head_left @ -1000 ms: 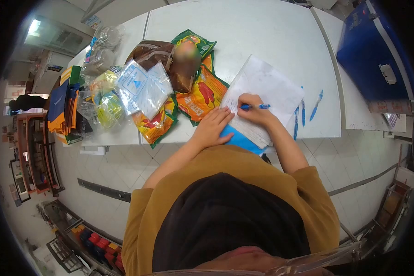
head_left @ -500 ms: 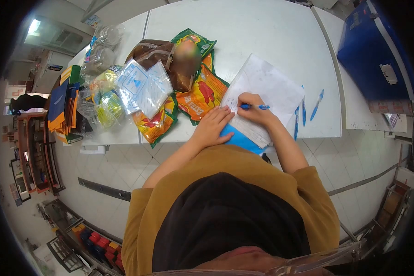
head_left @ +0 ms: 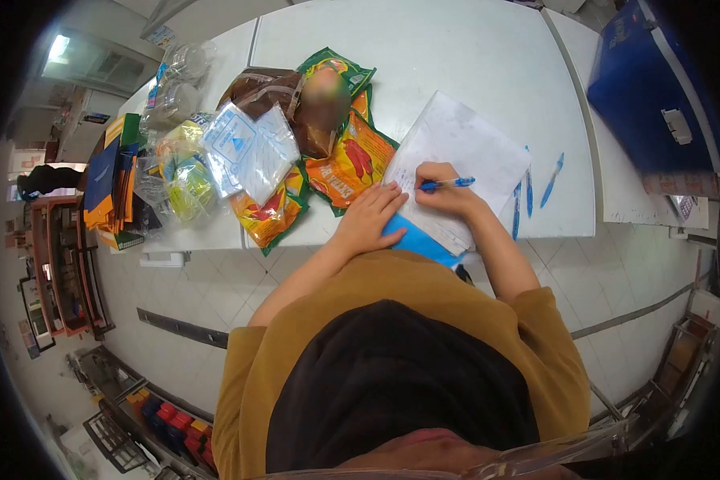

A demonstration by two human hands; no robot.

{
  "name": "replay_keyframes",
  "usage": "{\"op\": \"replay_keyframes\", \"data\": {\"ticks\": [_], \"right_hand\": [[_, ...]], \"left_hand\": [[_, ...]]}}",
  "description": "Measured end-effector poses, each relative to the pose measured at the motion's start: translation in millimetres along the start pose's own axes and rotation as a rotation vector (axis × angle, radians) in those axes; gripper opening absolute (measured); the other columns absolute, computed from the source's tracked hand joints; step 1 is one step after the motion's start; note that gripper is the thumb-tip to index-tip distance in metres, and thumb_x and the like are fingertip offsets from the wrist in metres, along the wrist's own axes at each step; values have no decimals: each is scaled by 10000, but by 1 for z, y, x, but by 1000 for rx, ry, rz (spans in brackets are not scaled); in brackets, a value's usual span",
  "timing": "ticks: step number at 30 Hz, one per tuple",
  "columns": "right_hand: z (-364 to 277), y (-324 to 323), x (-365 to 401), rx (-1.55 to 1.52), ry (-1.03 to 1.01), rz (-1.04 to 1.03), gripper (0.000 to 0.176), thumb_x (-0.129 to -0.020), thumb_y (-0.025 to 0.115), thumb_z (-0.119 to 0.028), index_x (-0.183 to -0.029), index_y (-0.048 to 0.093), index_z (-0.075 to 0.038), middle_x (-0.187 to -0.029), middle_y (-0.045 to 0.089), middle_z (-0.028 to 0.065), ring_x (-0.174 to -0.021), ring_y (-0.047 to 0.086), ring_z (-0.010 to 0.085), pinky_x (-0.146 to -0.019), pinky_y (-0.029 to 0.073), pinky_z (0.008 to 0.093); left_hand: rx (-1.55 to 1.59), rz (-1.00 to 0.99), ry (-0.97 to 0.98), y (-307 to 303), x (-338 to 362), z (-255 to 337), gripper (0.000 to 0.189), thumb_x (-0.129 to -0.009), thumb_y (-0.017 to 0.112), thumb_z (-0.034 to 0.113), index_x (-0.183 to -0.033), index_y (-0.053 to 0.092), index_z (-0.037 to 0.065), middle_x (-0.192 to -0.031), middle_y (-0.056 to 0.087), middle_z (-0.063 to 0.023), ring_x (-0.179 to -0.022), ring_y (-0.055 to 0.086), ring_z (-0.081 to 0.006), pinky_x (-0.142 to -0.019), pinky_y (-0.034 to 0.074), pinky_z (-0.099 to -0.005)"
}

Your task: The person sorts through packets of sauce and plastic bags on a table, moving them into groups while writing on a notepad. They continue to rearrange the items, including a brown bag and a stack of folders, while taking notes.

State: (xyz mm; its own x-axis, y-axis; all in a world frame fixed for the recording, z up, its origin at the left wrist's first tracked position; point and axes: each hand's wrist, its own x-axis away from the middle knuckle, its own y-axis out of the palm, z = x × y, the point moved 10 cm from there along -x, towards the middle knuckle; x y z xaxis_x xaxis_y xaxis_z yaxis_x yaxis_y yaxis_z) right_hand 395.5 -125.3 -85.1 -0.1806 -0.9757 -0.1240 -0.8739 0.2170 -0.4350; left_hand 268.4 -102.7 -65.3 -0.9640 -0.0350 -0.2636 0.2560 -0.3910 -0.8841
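Note:
In my right hand [head_left: 446, 192] is a blue pen [head_left: 456, 182], its tip end down at the written lines on a white paper [head_left: 466, 144]. My left hand [head_left: 370, 216] lies flat with fingers spread on the left edge of the paper and on a blue sheet [head_left: 421, 242]. Just left of the paper is an orange and green packet [head_left: 350, 164]. Several more blue pens, one of them farthest right [head_left: 552, 180], lie to the right of the paper.
Clear plastic packets [head_left: 252, 152], a brown bag [head_left: 266, 90] and clear plastic containers [head_left: 186, 80] cover the left side of the white table [head_left: 424, 48]. Orange and blue folders [head_left: 108, 188] stand at its far left. A blue box [head_left: 656, 96] is at the right.
The back end of the pen in my right hand has tilted slightly upward and to the right. My left hand has stayed in place.

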Motion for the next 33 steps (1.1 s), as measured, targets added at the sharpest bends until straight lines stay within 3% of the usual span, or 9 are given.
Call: {"op": "replay_keyframes", "data": {"ticks": [14, 33], "right_hand": [[-12, 3, -1, 50, -112, 5, 180, -679, 682, -108, -725, 529, -26, -705, 574, 127, -680, 565, 304, -617, 446, 381], [-9, 1, -1, 62, -77, 17, 161, -695, 669, -89, -734, 527, -26, -717, 576, 135, -696, 567, 317, -634, 451, 389]], "left_hand": [[29, -5, -25, 3, 1, -4, 600, -797, 686, 365, -1289, 538, 54, -1266, 553, -139, -1286, 472, -300, -1114, 330, -481], [33, 2, -26, 2, 1, -4, 612, -791, 695, 362, -1298, 537, 58, -1274, 557, -138, -1284, 477, -297, -1112, 335, -477]]}}
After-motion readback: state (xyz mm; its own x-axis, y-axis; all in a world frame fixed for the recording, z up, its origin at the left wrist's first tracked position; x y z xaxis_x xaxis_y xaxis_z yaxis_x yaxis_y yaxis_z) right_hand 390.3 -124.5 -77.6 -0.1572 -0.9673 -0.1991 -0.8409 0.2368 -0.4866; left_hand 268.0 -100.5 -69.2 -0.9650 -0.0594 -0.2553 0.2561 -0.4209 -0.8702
